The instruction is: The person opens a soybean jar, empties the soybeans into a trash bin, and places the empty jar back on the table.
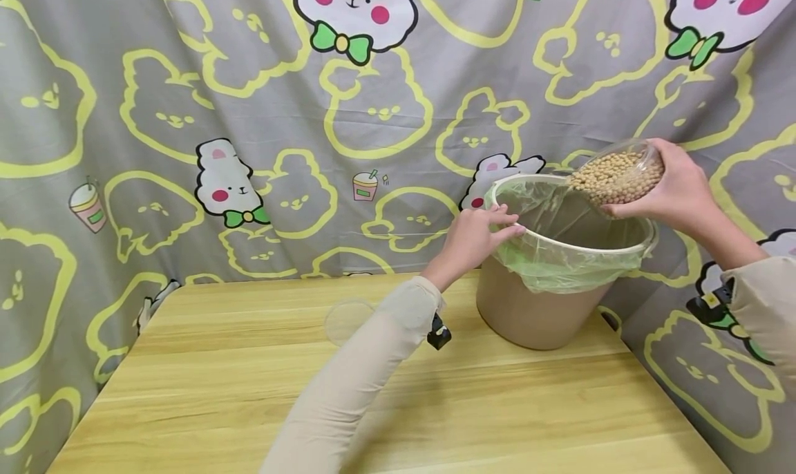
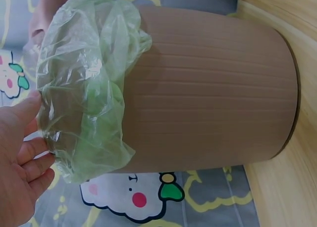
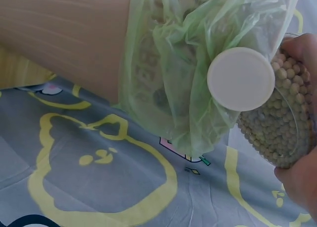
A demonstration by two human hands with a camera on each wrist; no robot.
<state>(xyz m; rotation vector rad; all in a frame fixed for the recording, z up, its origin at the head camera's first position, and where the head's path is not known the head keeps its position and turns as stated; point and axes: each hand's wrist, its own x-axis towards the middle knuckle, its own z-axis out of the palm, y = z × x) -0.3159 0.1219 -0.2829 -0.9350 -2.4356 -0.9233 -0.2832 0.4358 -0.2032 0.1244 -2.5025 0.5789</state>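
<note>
Head view: the right hand (image 1: 674, 187) curls round the jar (image 1: 640, 173), its tilt over the bin (image 1: 537, 315) bringing beans (image 1: 597, 172) to the lip. The left hand (image 1: 474, 235) pinches the rim (image 1: 578, 248), seemingly for steadiness; the bag (image 1: 547, 270) folds outside, likely to stay put.

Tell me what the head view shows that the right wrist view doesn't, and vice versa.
Only the head view shows the left hand touching the bin, and a clear disc on the table. Only the right wrist view shows faint lettering through the green bag and a white disc face-on. Both show the right hand holding a clear container of beans, plus bin, bag, table and patterned curtain.
</note>
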